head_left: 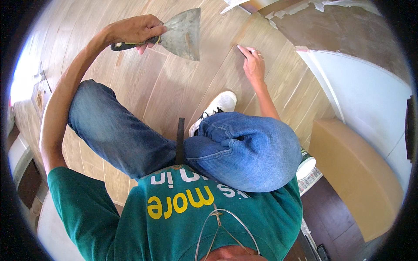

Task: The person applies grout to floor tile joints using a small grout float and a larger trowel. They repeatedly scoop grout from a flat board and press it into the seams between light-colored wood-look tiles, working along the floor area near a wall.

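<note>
My left hand (140,30) is wrapped round the black handle of a wide putty knife (185,35), whose smudged metal blade points right above the floor. Lower and to the right, my right hand (253,63) pinches a small, thin dark object (238,49) at the wood-look plank floor (143,87), beside a faint orange-brown streak (239,32). I cannot make out what that small object is. My white sneaker (220,104) rests on the planks between the hands and my bent, jeans-covered knee (244,152).
A pale wall panel (365,87) and a brown, roughly edged surface (339,30) curve along the right. A tan board or pad (352,174) lies below them. A container with a white top (306,167) is beside my right knee. Dark and white objects line the far left rim.
</note>
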A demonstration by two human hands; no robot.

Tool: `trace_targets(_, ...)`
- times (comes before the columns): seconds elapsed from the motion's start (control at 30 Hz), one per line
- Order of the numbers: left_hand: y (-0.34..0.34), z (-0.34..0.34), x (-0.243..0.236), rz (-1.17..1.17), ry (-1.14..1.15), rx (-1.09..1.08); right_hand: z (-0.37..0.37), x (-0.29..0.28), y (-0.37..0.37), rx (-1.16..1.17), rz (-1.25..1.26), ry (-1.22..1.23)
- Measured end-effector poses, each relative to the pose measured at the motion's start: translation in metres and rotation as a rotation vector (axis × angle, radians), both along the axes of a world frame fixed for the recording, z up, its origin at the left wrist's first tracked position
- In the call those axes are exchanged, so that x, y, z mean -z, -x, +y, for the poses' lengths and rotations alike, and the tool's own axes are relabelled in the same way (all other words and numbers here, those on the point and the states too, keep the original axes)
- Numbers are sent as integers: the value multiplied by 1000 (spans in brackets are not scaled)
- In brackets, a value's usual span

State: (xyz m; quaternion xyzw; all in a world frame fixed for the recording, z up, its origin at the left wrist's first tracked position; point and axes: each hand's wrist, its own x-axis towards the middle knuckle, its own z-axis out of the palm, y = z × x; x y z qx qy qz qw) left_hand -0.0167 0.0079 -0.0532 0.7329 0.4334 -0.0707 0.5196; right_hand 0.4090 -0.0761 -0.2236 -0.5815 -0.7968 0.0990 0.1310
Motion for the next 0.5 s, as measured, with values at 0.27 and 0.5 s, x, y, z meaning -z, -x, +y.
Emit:
trace_targets(0.27,4,-1,-8,25,9,-39,-17,18,-2,-179,-106,27)
trace_targets(0.5,0,1,-6,-33,35,-45,24,6,7,21,-92,19)
